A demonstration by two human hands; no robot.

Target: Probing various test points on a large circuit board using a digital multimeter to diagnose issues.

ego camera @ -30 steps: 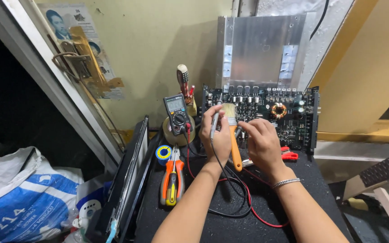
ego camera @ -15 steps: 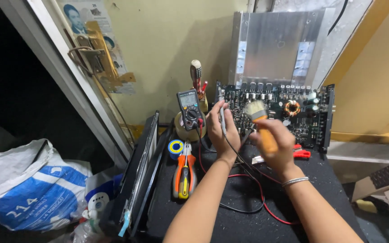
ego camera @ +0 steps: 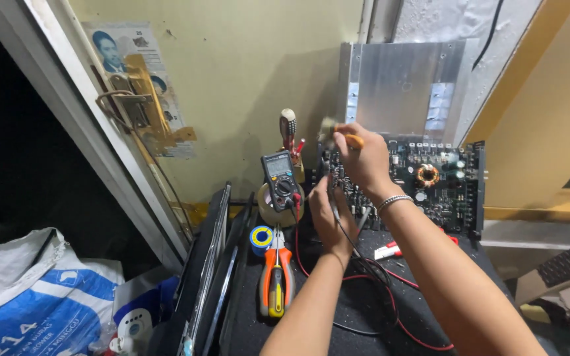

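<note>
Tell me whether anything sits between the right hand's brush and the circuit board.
Nothing visible does. The right hand holds the orange-handled brush right over the circuit board's left end. The left hand presses a probe onto the board just below it, beside the brush rather than under it.

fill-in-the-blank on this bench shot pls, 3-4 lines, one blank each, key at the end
1. The right hand holds a brush with an ____ handle over the circuit board.
2. The pliers with orange and black grips lie just below a roll of ____ and yellow tape.
3. The multimeter stands to the ____ of the left hand, as seen in the picture.
4. A shiny ____ plate leans on the wall behind the board.

Missing words: orange; blue; left; metal
</note>
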